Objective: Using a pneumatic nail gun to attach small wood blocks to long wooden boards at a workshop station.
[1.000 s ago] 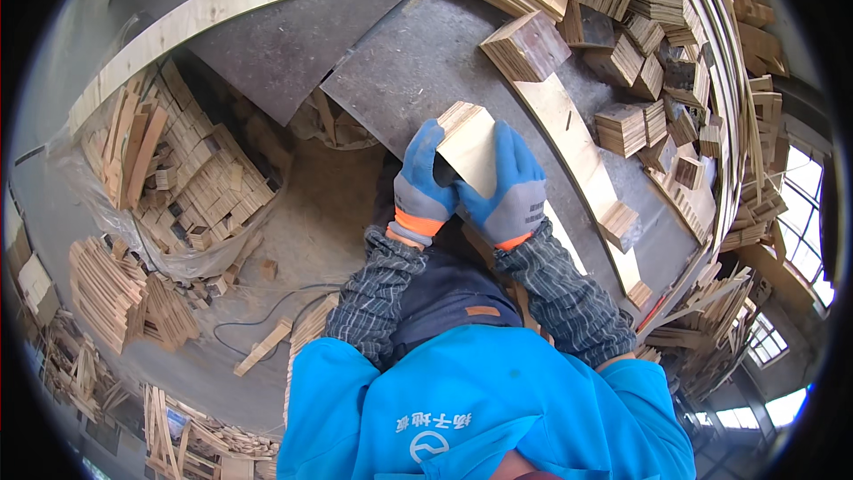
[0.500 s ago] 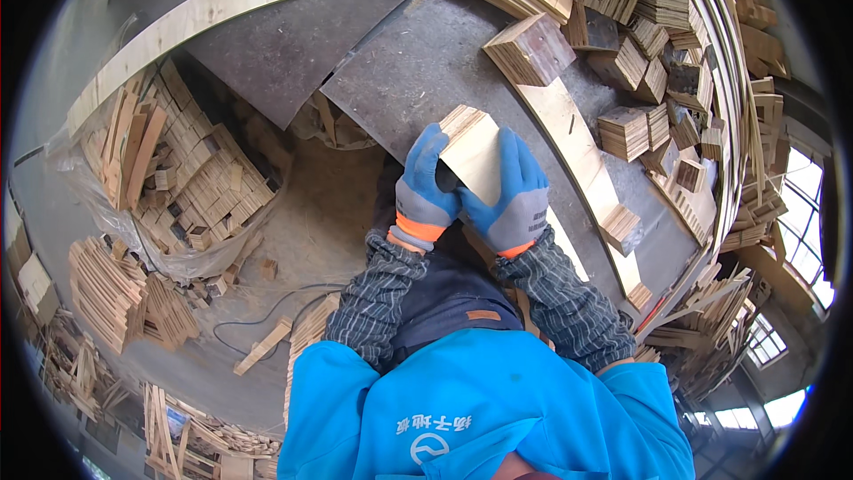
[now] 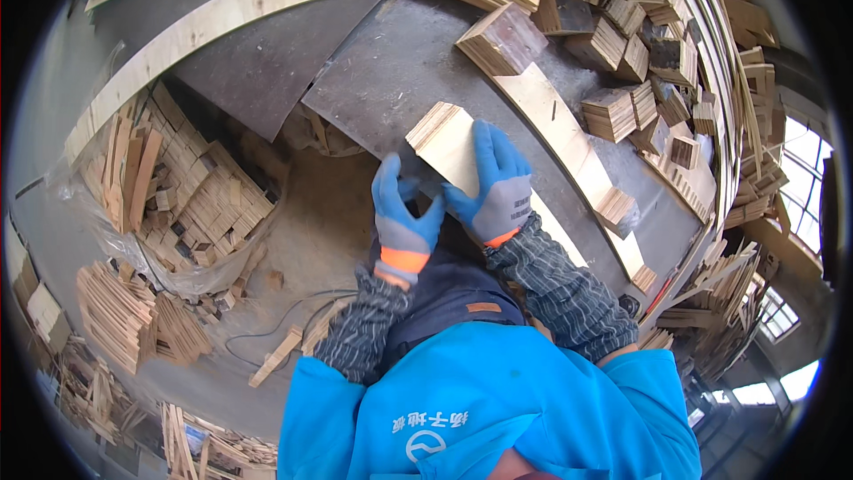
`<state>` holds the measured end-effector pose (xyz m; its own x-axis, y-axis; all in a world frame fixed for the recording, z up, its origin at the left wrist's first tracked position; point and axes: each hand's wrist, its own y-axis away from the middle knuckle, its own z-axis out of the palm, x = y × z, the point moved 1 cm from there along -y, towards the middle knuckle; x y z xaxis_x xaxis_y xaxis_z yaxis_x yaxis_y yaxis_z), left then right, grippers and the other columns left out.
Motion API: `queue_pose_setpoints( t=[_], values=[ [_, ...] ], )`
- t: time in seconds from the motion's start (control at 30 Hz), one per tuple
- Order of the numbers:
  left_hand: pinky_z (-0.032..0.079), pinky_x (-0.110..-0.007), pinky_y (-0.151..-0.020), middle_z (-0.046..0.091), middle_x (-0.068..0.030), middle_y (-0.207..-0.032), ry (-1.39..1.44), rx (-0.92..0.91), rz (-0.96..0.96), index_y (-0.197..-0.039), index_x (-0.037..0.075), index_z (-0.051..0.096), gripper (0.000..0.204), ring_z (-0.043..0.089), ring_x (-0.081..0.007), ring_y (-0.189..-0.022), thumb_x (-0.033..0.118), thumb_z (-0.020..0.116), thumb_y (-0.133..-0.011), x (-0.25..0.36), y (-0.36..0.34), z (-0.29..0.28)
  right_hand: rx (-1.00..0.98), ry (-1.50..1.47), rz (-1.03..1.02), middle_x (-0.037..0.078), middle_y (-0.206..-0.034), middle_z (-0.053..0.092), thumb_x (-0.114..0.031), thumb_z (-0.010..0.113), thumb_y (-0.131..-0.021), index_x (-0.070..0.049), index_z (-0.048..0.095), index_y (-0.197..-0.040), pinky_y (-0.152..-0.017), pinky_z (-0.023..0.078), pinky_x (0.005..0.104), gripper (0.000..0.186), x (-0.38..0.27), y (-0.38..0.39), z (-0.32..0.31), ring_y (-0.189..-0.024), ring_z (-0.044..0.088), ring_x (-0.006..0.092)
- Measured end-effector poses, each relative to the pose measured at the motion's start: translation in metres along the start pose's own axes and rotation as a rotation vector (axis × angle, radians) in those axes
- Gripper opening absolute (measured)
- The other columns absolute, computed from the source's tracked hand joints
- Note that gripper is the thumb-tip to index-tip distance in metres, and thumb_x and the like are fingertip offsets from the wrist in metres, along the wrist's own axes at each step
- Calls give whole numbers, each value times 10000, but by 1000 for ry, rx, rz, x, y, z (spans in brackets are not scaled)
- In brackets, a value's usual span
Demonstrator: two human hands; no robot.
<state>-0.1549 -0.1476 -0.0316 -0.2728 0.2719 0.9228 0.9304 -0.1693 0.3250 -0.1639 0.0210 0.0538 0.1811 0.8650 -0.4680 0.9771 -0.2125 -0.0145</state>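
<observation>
A stack of pale plywood pieces point(image 3: 451, 149), squared up like a block, is held at the near edge of the dark table. My right hand point(image 3: 495, 180), in a blue and grey glove with an orange cuff, grips its right side. Just left of the stack, my left hand point(image 3: 404, 218) wears a matching glove. Its fingers are apart and curved, with a gap between them and the wood, and nothing is in them. A long pale plywood strip point(image 3: 569, 144) lies on the table to the right of the hands.
The dark tabletop point(image 3: 400, 62) carries a block stack point(image 3: 508, 40) at the strip's far end and a small block point(image 3: 617, 210) on its near part. Several more plywood stacks point(image 3: 613, 111) crowd the right. A plastic-lined bin point(image 3: 191, 280) of wood pieces stands at left.
My left hand has let go of the plywood stack and moved left and down. My right hand still holds the stack, now slightly further left in view.
</observation>
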Motion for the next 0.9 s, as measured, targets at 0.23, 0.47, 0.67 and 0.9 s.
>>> queue_pose_setpoints(
  t=[0.23, 0.47, 0.67, 0.9],
  values=[
    [493, -383, -1172, 583, -170, -1553, 474, -666, -128, -1564, -36, 484, 539, 617, -281, -1360, 169, 596, -1078, -36, 60, 66, 65, 43, 81, 274, -1475, 611, -308, 895, -753, 28, 505, -1580, -1090, 516, 526, 974, 1, 16, 13, -1300, 633, 447],
    [449, -431, -1235, 580, -145, -1590, 512, -824, -122, -1538, -35, 556, 463, 593, -289, -1407, 205, 424, -1165, -55, 55, 90, 208, -60, 34, 246, -1398, 644, -276, 731, -878, 23, 486, -1583, -1019, 498, 551, 804, 12, 23, 37, -1222, 654, 411],
    [437, -445, -1245, 581, -154, -1591, 519, -714, -195, -1544, -33, 553, 481, 594, -301, -1409, 235, 450, -1159, -34, 41, 91, 1, -103, 132, 202, -1397, 650, -243, 572, -996, 9, 523, -1551, -1002, 500, 543, 612, 3, 7, 43, -1202, 656, 344],
    [422, -461, -1256, 581, -163, -1593, 454, -698, -27, -1551, -30, 550, 504, 594, -314, -1411, 270, 481, -1152, -31, 24, 77, 399, -309, -81, 286, -1660, 436, -476, 723, -956, -49, 446, -1614, -1190, 420, 566, 832, 78, 78, -105, -1503, 463, 474]
  ],
)
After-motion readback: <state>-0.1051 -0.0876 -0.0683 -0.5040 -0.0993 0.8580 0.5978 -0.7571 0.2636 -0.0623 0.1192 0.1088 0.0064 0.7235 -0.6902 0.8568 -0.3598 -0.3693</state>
